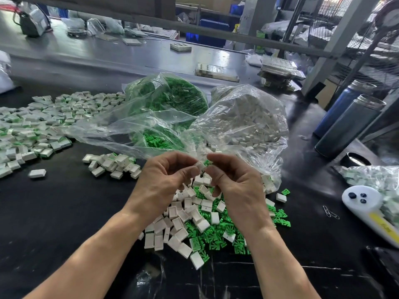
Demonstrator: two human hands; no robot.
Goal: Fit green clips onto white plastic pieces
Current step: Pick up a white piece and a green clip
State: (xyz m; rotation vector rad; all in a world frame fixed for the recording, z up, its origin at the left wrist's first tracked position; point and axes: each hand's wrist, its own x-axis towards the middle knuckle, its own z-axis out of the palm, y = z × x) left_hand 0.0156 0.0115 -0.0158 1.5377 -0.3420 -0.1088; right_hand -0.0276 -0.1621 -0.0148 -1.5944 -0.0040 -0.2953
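Both hands met at frame centre, left hand pinching a white piece, right hand pinching a green clip just right of it.

2 bare forearms run up from the bottom edge, without sleeves, gloves, watch or rings. The left hand and right hand show short, unpainted thumbnails and creased knuckles.
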